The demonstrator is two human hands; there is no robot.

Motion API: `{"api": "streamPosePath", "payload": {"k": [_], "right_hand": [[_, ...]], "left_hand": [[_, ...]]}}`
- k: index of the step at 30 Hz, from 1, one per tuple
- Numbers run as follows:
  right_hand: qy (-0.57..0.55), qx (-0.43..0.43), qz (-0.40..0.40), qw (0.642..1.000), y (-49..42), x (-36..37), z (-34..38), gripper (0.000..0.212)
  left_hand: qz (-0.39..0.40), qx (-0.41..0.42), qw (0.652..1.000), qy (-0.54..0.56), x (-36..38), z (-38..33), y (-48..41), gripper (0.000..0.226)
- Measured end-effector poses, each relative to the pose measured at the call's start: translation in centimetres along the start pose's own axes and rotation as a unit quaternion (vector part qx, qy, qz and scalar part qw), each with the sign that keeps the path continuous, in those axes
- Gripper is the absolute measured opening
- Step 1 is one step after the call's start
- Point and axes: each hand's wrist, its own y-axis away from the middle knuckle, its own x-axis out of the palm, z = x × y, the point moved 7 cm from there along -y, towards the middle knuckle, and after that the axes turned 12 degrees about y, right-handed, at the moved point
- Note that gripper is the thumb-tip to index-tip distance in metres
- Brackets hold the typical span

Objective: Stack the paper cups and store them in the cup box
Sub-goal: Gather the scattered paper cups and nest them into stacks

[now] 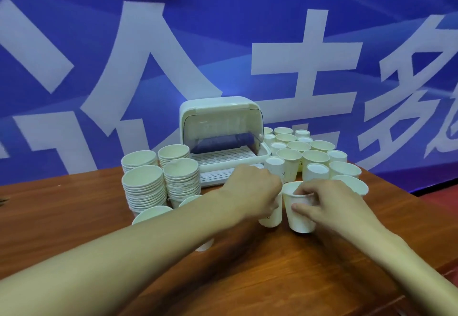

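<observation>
White paper cup (298,214), pinched at its rim by the right hand (329,199), stands beside a second cup (271,216) gripped from above by the left hand (255,192), probably for nesting.

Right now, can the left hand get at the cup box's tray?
Probably yes: the left hand is just in front of the cup box, whose lid is up, with nothing between; it grips a cup, though.
</observation>
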Motion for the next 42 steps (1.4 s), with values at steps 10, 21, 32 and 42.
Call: {"api": "streamPosePath", "payload": {"k": [10, 21, 32, 42], "right_hand": [[-0.047, -0.005, -0.097, 0.994, -0.9, -3.7, 3.2, 0.01], [-0.248, -0.113, -0.213, 0.938, -0.3, -7.3, 11.3, 0.008], [-0.246, -0.233, -0.076, 0.938, 0.3, -3.7, 17.3, 0.008], [-0.141, -0.247, 0.0, 0.959, -0.1, -0.2, 18.4, 0.027]], "left_hand": [[-0.11, 0.032, 0.992, -0.053, -4.9, 1.8, 2.1, 0.026], [-0.112, -0.096, 0.981, -0.125, -12.2, 7.6, 9.8, 0.031], [-0.059, -0.165, 0.974, -0.146, -10.1, 9.5, 16.6, 0.03], [0.023, -0.214, 0.974, -0.072, -4.4, 10.8, 18.5, 0.041]]}}
